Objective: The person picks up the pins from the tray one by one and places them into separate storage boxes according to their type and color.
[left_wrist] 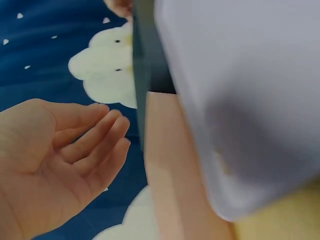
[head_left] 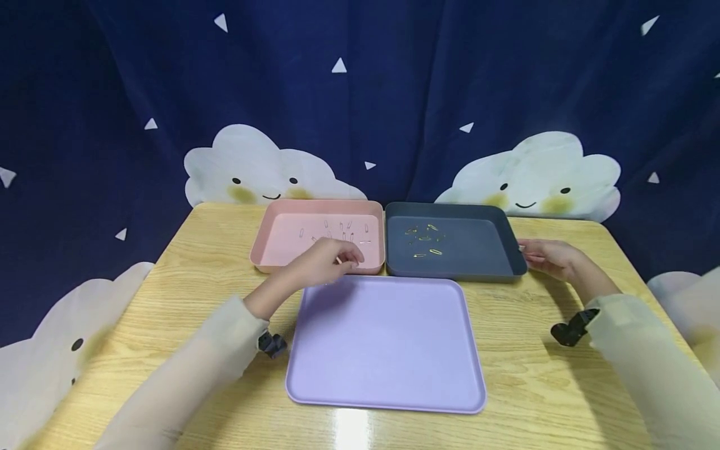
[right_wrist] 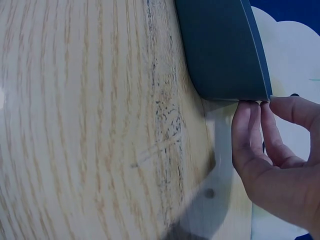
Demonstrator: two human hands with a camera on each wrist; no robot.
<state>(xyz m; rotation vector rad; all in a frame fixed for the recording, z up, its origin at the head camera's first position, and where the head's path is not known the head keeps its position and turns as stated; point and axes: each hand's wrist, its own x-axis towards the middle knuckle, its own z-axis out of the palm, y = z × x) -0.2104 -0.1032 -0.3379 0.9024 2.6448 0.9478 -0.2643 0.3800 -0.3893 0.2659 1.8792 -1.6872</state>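
My left hand [head_left: 326, 259] is over the front wall of the pink tray [head_left: 260, 247], its fingers loosely bent. Nothing shows between thumb and fingertips of the left hand [left_wrist: 75, 150] in the left wrist view. Several silver paper clips [head_left: 344, 236] lie in the pink tray. Beside it is a dark blue-grey tray [head_left: 472, 240] with several gold paper clips [head_left: 425, 238] toward its left side. My right hand [head_left: 554, 256] pinches the right end of that dark tray; in the right wrist view its thumb is at the rim and its fingertips [right_wrist: 244, 107] meet the outer wall.
A shallow lavender tray [head_left: 388, 344] lies in front of the two deeper trays. All three stand on a wood-grain table [head_left: 529, 362]. Behind the table hangs a dark blue curtain [head_left: 394, 94] with clouds and white triangles. Each wrist wears a small black camera [head_left: 570, 330].
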